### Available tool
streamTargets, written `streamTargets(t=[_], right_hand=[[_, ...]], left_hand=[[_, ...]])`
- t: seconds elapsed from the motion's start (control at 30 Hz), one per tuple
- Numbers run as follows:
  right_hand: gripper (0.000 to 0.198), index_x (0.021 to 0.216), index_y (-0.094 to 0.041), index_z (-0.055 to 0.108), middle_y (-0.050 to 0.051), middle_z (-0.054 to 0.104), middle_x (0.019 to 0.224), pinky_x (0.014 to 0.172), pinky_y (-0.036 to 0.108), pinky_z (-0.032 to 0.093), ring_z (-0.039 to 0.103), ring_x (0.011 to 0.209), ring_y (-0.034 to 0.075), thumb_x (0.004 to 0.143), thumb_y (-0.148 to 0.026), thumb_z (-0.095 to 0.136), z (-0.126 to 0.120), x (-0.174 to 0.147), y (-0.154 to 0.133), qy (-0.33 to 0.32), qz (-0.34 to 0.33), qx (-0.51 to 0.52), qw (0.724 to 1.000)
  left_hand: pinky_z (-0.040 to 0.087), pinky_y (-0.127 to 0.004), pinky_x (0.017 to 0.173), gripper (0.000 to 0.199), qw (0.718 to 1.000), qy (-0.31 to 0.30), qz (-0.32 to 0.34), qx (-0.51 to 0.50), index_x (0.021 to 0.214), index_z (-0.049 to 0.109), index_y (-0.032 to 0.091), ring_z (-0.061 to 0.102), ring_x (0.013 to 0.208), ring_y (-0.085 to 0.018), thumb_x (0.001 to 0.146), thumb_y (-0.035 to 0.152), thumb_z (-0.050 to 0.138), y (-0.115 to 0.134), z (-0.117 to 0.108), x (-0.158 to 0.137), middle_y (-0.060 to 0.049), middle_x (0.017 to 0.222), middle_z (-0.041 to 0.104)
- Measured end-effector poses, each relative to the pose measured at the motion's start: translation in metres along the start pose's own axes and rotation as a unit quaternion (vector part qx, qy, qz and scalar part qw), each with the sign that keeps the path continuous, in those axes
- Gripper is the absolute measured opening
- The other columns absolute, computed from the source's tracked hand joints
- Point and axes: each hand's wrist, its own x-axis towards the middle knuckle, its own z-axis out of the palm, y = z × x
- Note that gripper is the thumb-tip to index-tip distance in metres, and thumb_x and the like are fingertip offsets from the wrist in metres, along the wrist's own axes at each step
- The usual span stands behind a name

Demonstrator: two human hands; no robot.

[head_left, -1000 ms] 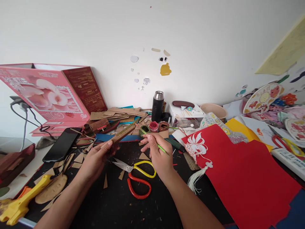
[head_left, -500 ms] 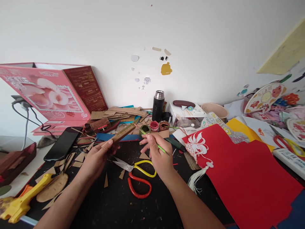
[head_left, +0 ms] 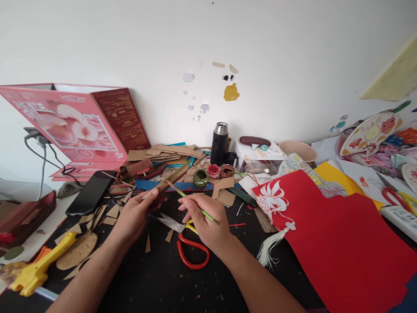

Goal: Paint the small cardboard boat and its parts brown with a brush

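Note:
Between the fingers and thumb of my left hand [head_left: 143, 211] is a narrow cardboard strip [head_left: 174, 176], tilted up and to the right, with green paint along its upper side. My right hand [head_left: 205, 217] pinches a green paintbrush [head_left: 180, 191] whose tip meets the strip near its middle. Behind the brush stand small open paint jars: a green paint jar [head_left: 200, 178], a red paint jar [head_left: 213, 171] and a brown paint jar [head_left: 227, 171]. Below my hands lie scissors [head_left: 194, 261] with one red and one yellow handle, the yellow one partly hidden by my right hand.
A pink box [head_left: 78, 126] stands at the left, with a phone [head_left: 91, 191] before it. A yellow glue gun [head_left: 48, 263] lies nearer. Cardboard scraps [head_left: 163, 152] and a black bottle [head_left: 220, 145] are at the back. Red paper [head_left: 332, 230] covers the right side.
My right hand has moved left and down from beside the green paint jar, bringing the brush tip onto the cardboard strip. My left hand keeps its hold. The view has shifted slightly.

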Motion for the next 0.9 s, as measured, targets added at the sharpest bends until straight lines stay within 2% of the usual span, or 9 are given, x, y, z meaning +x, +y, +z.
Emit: streamTargets(t=[0.17,0.3,0.53,0.77,0.9], right_hand=[[0.037,0.107,-0.021,0.080,0.007,0.085,0.093,0.060,0.027,0.062,0.079,0.062,0.015,0.117,-0.044,0.053,-0.0010,0.0014,0.0008,0.009,0.001,-0.004,1.000],[0.037,0.108,-0.021,0.080,0.006,0.084,0.090,0.060,0.028,0.062,0.079,0.060,0.016,0.117,-0.045,0.054,-0.0003,0.0014,0.0025,0.027,0.021,-0.002,0.999],[0.037,0.107,-0.021,0.080,0.007,0.085,0.094,0.061,0.029,0.063,0.080,0.061,0.016,0.117,-0.045,0.053,0.0037,-0.0022,-0.0006,-0.018,0.003,0.007,1.000],[0.038,0.107,-0.021,0.080,0.006,0.083,0.090,0.058,0.027,0.062,0.079,0.060,0.016,0.116,-0.047,0.055,0.0021,0.0000,0.0018,0.024,0.032,0.012,0.999],[0.037,0.108,-0.022,0.081,0.006,0.085,0.094,0.061,0.027,0.063,0.079,0.061,0.015,0.116,-0.046,0.054,0.0058,-0.0035,0.0006,-0.015,0.015,0.016,1.000]], left_hand=[[0.047,-0.032,0.066,0.062,1.000,-0.007,0.010,0.012,0.070,0.080,0.018,0.056,0.069,-0.020,0.061,0.077,0.094,0.0004,0.0001,-0.0007,-0.007,0.069,0.069],[0.046,-0.032,0.068,0.062,1.000,-0.010,0.016,0.018,0.075,0.082,0.018,0.055,0.070,-0.021,0.064,0.078,0.093,-0.0035,-0.0025,0.0008,-0.008,0.075,0.074],[0.045,-0.032,0.067,0.058,0.999,-0.024,0.026,0.021,0.071,0.078,0.021,0.053,0.069,-0.021,0.066,0.077,0.092,-0.0017,-0.0007,0.0003,-0.005,0.070,0.069],[0.046,-0.033,0.068,0.060,0.998,-0.018,0.034,0.041,0.080,0.083,0.018,0.056,0.071,-0.022,0.070,0.076,0.089,-0.0050,-0.0033,0.0016,-0.008,0.075,0.073],[0.045,-0.032,0.067,0.056,0.998,-0.025,0.039,0.033,0.072,0.078,0.019,0.054,0.070,-0.021,0.070,0.074,0.090,-0.0034,-0.0019,0.0009,-0.005,0.070,0.068]])
